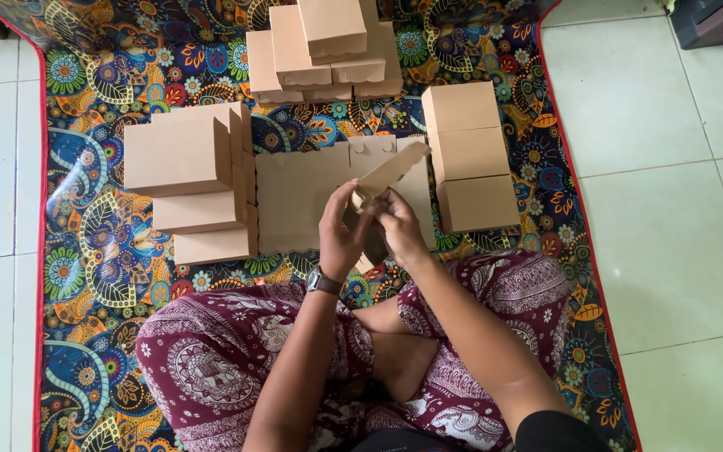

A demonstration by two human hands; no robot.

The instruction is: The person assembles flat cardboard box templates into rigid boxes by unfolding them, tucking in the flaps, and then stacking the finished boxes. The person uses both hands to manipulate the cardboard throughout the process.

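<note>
Both of my hands hold a brown cardboard box blank [388, 170] with a scalloped edge, raised over my crossed legs. My left hand [342, 234] grips its lower left part with the thumb up against the card. My right hand [399, 228] pinches it from the right, fingers bent around a fold. A watch sits on my left wrist. Under the hands lies a stack of flat unfolded blanks [299, 197] on the patterned mat [94, 251].
Folded brown boxes are stacked to the left [186, 180], in a row at the right [470, 155], and piled at the top [324, 50]. White floor tiles [671, 209] surround the red-edged mat. A dark object [717, 21] stands at the top right corner.
</note>
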